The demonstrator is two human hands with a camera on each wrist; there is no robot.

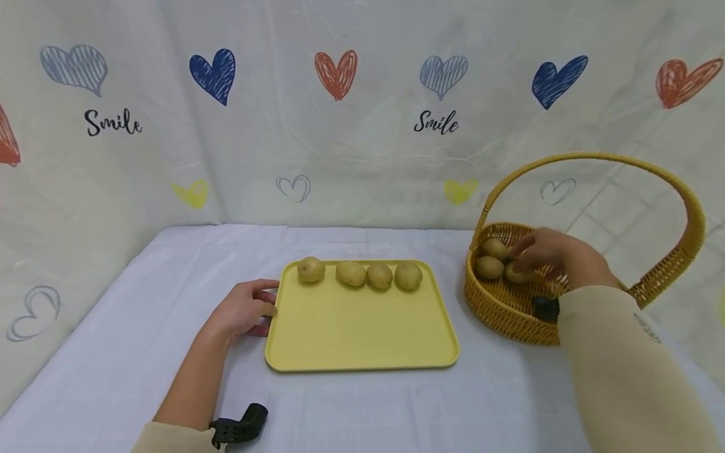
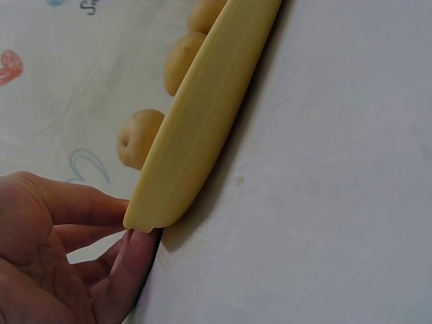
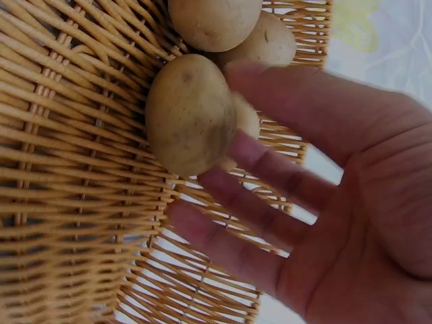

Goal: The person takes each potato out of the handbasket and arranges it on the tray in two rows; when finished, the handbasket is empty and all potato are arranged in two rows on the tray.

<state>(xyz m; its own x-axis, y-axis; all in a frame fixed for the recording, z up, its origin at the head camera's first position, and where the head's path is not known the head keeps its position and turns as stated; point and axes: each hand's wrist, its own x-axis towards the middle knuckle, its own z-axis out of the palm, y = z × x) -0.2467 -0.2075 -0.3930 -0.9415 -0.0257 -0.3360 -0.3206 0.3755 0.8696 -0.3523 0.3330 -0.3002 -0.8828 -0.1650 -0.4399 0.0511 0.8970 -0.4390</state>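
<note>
My left hand (image 1: 243,308) is at the left edge of a yellow tray (image 1: 362,333), pinching its rim (image 2: 145,219) between the thumb and fingers. Four-sided and shallow, the tray bears several potatoes (image 1: 350,274) in a row along its far side. On the right, my right hand (image 1: 546,251) reaches into a wicker basket (image 1: 498,314). Its fingers are spread beside a potato (image 3: 189,115), with the thumb tip near the top of it and the other fingertips at its lower side. More potatoes (image 3: 216,20) lie against the basket wall beyond.
A tall wicker handle (image 1: 595,156) arches over the basket and the right forearm. White cloth (image 1: 362,409) covers the table. Behind it hangs a pale sheet (image 1: 374,138) printed with hearts. A black wrist mount (image 1: 240,428) sits on the left wrist.
</note>
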